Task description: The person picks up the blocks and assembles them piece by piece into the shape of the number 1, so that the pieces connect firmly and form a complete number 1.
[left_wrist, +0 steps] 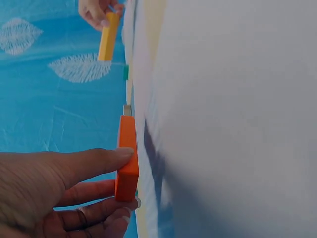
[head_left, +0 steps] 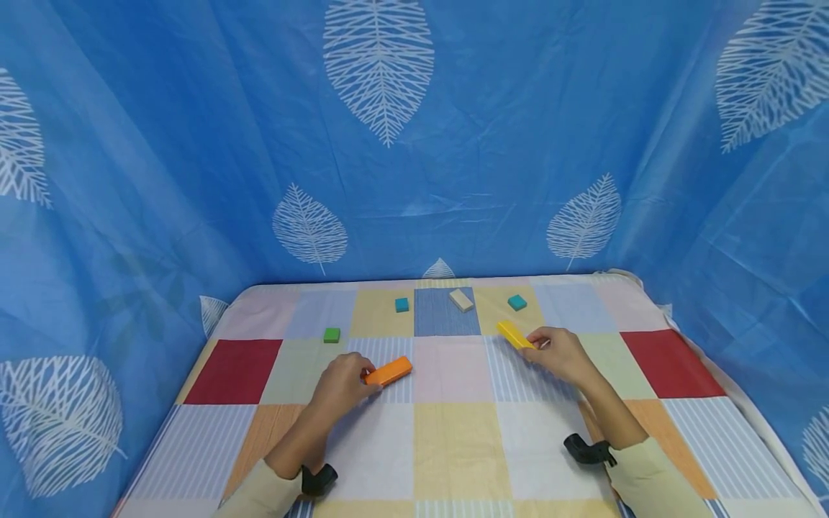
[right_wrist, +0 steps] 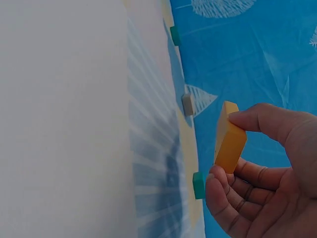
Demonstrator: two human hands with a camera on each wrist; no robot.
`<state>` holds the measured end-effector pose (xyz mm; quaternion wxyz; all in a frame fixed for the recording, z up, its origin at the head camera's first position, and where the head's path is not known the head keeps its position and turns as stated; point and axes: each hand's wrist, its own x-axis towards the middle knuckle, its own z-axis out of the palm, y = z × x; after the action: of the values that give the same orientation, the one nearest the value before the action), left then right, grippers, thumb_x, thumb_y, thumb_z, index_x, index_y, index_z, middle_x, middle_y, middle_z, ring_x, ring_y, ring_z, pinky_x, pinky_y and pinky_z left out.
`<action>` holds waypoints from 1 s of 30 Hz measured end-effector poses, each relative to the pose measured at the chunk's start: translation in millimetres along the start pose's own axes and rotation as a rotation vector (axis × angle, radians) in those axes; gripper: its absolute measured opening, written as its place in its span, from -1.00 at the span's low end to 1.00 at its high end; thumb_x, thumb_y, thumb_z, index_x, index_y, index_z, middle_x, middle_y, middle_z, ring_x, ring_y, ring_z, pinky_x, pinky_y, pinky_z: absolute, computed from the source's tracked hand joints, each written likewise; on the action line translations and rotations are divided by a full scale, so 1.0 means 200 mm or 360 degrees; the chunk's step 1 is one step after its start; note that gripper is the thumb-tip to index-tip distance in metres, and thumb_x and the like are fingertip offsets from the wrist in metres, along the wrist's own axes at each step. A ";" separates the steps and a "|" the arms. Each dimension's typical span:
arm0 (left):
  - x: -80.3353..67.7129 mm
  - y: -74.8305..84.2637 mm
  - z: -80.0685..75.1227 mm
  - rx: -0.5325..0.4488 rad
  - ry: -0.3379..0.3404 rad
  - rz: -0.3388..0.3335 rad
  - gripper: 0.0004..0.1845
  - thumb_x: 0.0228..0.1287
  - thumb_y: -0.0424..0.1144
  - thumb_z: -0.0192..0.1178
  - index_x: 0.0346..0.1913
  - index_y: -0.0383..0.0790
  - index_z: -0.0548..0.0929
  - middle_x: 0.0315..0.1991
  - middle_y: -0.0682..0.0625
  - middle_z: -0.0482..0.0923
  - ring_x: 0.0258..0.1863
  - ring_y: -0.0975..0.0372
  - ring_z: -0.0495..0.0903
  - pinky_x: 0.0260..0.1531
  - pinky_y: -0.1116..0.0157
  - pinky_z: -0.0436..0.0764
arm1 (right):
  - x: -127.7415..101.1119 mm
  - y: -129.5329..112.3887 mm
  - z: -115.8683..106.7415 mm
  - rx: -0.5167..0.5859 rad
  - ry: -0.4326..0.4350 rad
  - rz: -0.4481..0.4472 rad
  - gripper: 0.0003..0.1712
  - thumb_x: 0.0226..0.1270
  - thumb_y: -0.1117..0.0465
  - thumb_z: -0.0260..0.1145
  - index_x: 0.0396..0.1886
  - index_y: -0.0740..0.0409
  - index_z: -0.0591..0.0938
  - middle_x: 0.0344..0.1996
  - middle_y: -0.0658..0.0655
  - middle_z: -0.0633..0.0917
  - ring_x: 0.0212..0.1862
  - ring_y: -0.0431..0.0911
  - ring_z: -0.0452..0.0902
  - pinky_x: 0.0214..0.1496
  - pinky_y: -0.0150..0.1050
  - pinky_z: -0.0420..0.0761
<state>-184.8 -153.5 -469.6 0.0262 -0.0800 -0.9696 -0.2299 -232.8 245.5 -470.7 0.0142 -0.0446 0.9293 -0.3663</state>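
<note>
My left hand point(head_left: 342, 381) pinches an orange rectangular block point(head_left: 390, 371) near one end, its free end pointing right and slightly away. In the left wrist view the thumb presses one face of the orange block point(left_wrist: 127, 163) and the fingers curl behind it. My right hand point(head_left: 562, 352) pinches a yellow rectangular block point(head_left: 514, 334) by its near end, the other end slanting toward the back left. The right wrist view shows thumb and fingertips on opposite sides of the yellow block point(right_wrist: 231, 139). Both blocks are held above the cloth and cast shadows on it.
A green block point(head_left: 332, 335) lies beyond my left hand. Toward the back edge lie a blue block point(head_left: 401, 305), a beige block point(head_left: 461, 300) and a teal block point(head_left: 517, 302). The patchwork cloth point(head_left: 456, 446) covers the table, with blue leaf-print curtains point(head_left: 453, 180) around it.
</note>
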 end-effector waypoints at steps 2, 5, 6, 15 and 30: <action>0.00 0.02 0.01 -0.0023 -0.0017 0.0033 -0.72 -0.06 -0.26 0.64 -0.26 -0.26 0.82 -0.39 0.02 0.63 -0.41 0.24 0.48 -0.27 0.29 0.65 | 0.00 -0.01 0.00 0.0006 -0.0001 0.0003 -0.58 0.25 0.13 0.49 -0.05 0.35 0.67 -0.30 0.14 0.63 -0.29 -0.02 0.50 -0.33 -0.29 0.57; -0.01 0.04 0.02 -0.0037 -0.0044 0.0115 -0.73 -0.07 -0.26 0.64 -0.28 -0.26 0.82 -0.42 0.06 0.61 -0.44 0.27 0.46 -0.35 0.33 0.58 | -0.01 -0.03 0.01 0.0023 -0.0001 -0.0007 -0.59 0.25 0.14 0.49 -0.05 0.35 0.67 -0.30 0.13 0.64 -0.29 -0.03 0.50 -0.33 -0.26 0.56; -0.01 0.04 0.02 -0.0040 -0.0051 0.0146 -0.73 -0.07 -0.26 0.64 -0.29 -0.26 0.82 -0.43 0.06 0.60 -0.45 0.27 0.45 -0.38 0.35 0.55 | -0.01 -0.04 0.01 0.0032 0.0000 -0.0010 -0.60 0.24 0.14 0.50 -0.06 0.35 0.68 -0.30 0.13 0.64 -0.29 -0.03 0.50 -0.33 -0.25 0.56; -0.03 0.12 0.07 -0.0121 -0.0101 0.0379 -0.75 -0.08 -0.26 0.64 -0.35 -0.26 0.80 -0.49 0.07 0.56 -0.51 0.33 0.43 -0.48 0.39 0.48 | -0.02 -0.08 0.06 0.0068 -0.0001 -0.0063 -0.66 0.20 0.18 0.51 -0.13 0.33 0.68 -0.35 0.11 0.64 -0.32 -0.05 0.50 -0.36 -0.27 0.56; -0.03 0.22 0.18 -0.0317 -0.0150 0.0551 -0.73 -0.13 -0.21 0.67 -0.35 -0.20 0.82 -0.53 0.13 0.55 -0.54 0.45 0.39 -0.52 0.45 0.43 | 0.00 -0.08 0.17 0.0106 -0.0092 -0.0115 -0.72 0.19 0.18 0.51 -0.20 0.27 0.69 -0.41 0.07 0.62 -0.41 -0.09 0.49 -0.43 -0.23 0.51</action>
<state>-172.6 -98.9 -483.3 0.0117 -0.2583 -0.9140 -0.3127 -229.5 210.3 -483.8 0.0291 -0.0883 0.9136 -0.3959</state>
